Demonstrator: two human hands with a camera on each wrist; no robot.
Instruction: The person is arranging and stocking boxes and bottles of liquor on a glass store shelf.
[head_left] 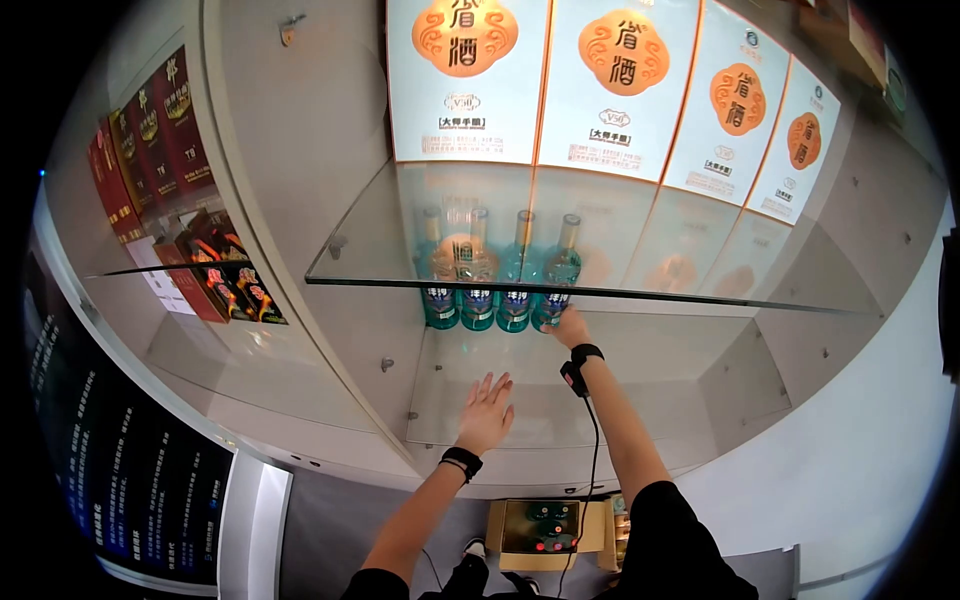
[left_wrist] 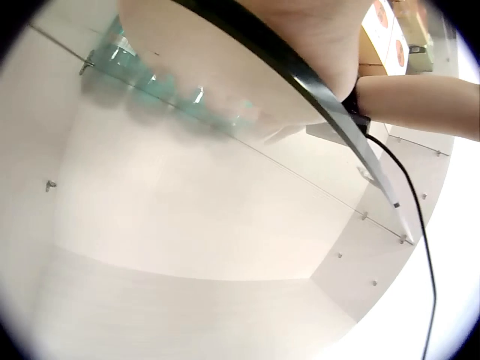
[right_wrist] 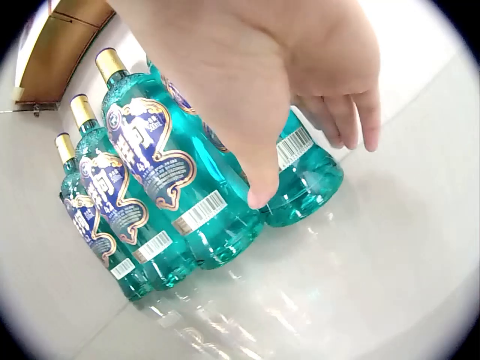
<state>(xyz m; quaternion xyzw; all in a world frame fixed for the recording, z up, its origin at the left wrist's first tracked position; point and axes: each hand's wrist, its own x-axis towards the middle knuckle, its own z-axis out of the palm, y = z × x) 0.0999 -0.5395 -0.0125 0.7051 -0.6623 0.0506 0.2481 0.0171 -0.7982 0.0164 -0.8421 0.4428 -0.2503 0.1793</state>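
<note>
Gripping the rightmost teal bottle (right_wrist: 306,193), upright on the lower shelf (head_left: 640,385): right hand (head_left: 569,326), thumb on its left side, fingers round its right. Three matching bottles (right_wrist: 161,161) line up to its left. Left hand (head_left: 487,415) nearer and left, fingers extended, unclenched. Glass shelf (head_left: 350,262) above carries white boxes (head_left: 624,100).

Translucent teal bottles (right_wrist: 217,187) carry gold caps (right_wrist: 109,61) and deep-blue labels (right_wrist: 154,150) edged in curling pink-gold; white boxes (head_left: 615,108), trimmed in orange, bear scrolled orange emblems (head_left: 623,52) lettered in black.
</note>
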